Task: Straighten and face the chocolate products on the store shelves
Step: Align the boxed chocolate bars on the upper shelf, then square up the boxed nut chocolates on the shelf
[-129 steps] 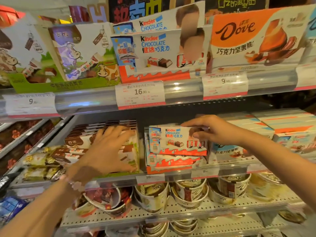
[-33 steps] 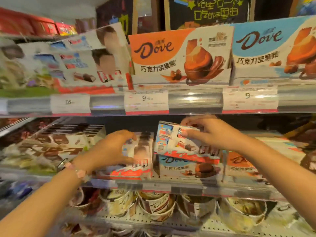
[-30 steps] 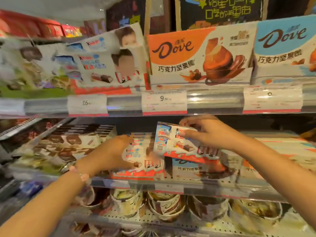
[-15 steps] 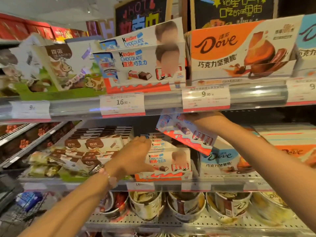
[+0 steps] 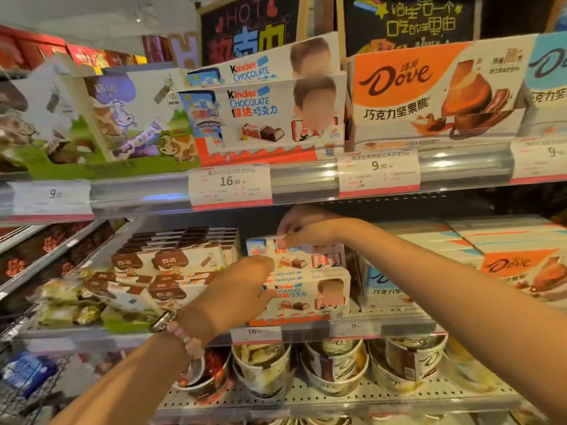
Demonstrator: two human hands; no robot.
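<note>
Head view: showed flat, glossy cardboard Kinder box [image 5: 310, 256], rectangular, lying atop the Kinder stack [image 5: 306, 297] on the middle shelf [image 5: 399, 328]. Right hand [image 5: 302, 230] pinched over its upper edge, fingers curled. Left hand [image 5: 237, 294] cupped against the stack's left end, fingers bent around it.

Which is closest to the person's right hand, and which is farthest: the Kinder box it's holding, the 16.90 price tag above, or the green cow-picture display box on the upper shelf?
From the right hand:
1. Kinder box, under the fingers, on top of the stack.
2. 16.90 price tag, just above and slightly left, on the shelf edge.
3. Green cow-picture display box, upper shelf, far left.
</note>
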